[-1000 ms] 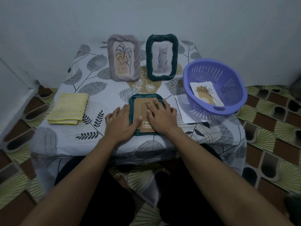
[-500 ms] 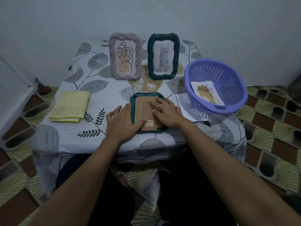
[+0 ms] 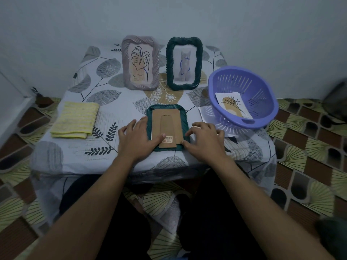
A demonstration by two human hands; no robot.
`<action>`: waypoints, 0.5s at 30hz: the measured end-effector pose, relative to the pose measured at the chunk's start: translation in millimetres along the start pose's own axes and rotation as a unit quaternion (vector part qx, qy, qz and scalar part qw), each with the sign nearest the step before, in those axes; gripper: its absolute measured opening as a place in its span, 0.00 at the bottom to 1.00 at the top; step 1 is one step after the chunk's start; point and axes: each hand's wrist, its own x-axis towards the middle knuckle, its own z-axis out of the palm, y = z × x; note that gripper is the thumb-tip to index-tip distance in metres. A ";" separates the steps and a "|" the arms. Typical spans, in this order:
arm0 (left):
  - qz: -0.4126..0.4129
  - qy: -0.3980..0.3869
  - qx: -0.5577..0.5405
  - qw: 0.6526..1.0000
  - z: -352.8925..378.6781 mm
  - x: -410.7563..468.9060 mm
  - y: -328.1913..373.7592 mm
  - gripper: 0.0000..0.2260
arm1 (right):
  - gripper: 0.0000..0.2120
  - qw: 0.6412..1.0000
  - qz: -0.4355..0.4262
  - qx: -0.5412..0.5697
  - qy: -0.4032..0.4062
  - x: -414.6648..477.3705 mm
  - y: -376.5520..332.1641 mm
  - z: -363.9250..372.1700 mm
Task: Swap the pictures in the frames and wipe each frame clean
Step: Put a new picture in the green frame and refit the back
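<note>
Head view: a small desk point(image 3: 105, 102) under a leaf-print cover, with one frame being worked on.

**Progress (judged).** The teal frame point(image 3: 166, 107) lies face down at the near edge of the desk, between the two hands. Its cardboard back point(image 3: 166, 122) sits within the rim, so this frame is either about to be opened or just closed; which picture it holds is hidden. The lilac frame point(image 3: 139, 62) and the dark green frame point(image 3: 185, 63) stand upright at the rear, each with a picture in it. The yellow cloth point(image 3: 75, 120) lies folded, well apart to the left, so no wiping is under way. Most of the task appears to remain.

**Hands.**
- The left hand point(image 3: 135, 137) lies with fingers apart beside the frame's left rim and its thumb on the cardboard back.
- The right hand point(image 3: 204, 139) is arched, with fingertips at the right rim.
- Neither hand is closed round anything.

**Count.**
- Frames: three, two upright and one face down.
- Cloth: one.
- Basket: one, the purple basket point(image 3: 244, 79) at the right.
- Pictures: one loose picture point(image 3: 233, 106) shows inside the basket, and whether more lie beneath it cannot be told.
- Sheets: one sheet point(image 3: 204, 111) lies partly under the basket.
</note>
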 end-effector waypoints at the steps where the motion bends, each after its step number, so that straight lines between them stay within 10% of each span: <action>1: 0.001 0.000 -0.001 1.000 -0.2 -0.3 0.2 0.42 | 0.13 1.000 0.002 -0.007 0.005 -1.9 -0.1 0.6; 15: 0.005 -0.010 0.000 1.000 0.9 0.3 -3.0 0.43 | 0.10 0.999 0.038 -0.016 0.010 -9.4 -9.5 -5.4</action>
